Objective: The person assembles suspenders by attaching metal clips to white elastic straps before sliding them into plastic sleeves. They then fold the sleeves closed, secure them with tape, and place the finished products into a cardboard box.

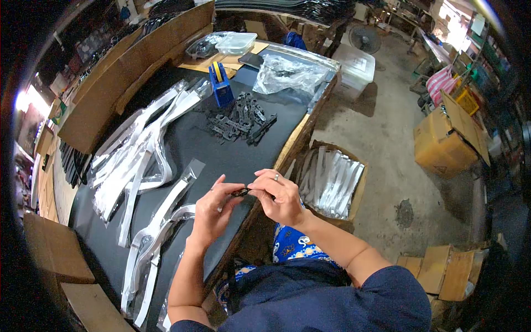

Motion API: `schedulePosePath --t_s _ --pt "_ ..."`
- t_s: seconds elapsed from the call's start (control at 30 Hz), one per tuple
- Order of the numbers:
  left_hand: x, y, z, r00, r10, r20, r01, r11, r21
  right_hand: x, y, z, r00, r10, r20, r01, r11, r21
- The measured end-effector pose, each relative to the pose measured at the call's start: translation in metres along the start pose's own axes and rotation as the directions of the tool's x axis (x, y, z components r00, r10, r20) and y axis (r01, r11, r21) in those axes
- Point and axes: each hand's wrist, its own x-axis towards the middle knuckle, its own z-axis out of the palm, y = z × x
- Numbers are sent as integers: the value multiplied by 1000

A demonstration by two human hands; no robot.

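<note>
Between my fingertips, over the front edge of the table, is a small black part [240,192], mostly hidden by the fingers. My left hand [213,210] pinches it from one side. From the other side my right hand [276,195], with a ring on one finger, grips its end. A pile of similar-looking black plastic parts [240,119] lies farther back on the dark tabletop. To the left of my hands are long white strips in clear plastic sleeves [160,216], and a larger heap of sleeved strips [130,160] lies beyond them.
A blue tape dispenser [220,88] stands behind the black parts. Clear plastic bags [287,74] and a lidded plastic box [237,43] sit at the table's far end. Below the right edge is a carton of sleeved strips [332,182]. A large cardboard box [445,141] stands on the floor.
</note>
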Motion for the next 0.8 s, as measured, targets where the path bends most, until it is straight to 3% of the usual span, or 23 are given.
schedulePosePath --t_s 0.1,0.17,0.27,0.5,0.6,0.67,0.8 --pt "1 -1 0 998 -61 6 62 997 -48 6 4 -2 999 -41 21 41 999 5" --pt "-2 -2 3 996 34 -78 -39 997 -67 9 4 -6 996 -77 50 76 997 17" --pt "-2 -1 -1 995 92 -34 -94 995 -29 16 -1 -18 941 29 336 -36 999 14" --pt "-4 1 -3 988 156 -21 -156 988 20 28 4 -21 909 -171 379 195 981 -25" --pt "5 1 -2 979 198 -42 -196 979 46 35 -4 -25 908 -167 384 201 978 -48" --pt "-7 1 -4 991 136 -5 -136 990 25 31 -7 -28 856 -142 496 150 988 24" --pt "-12 1 1 991 137 -10 -136 989 54 19 -1 -21 846 -136 516 171 985 -21"
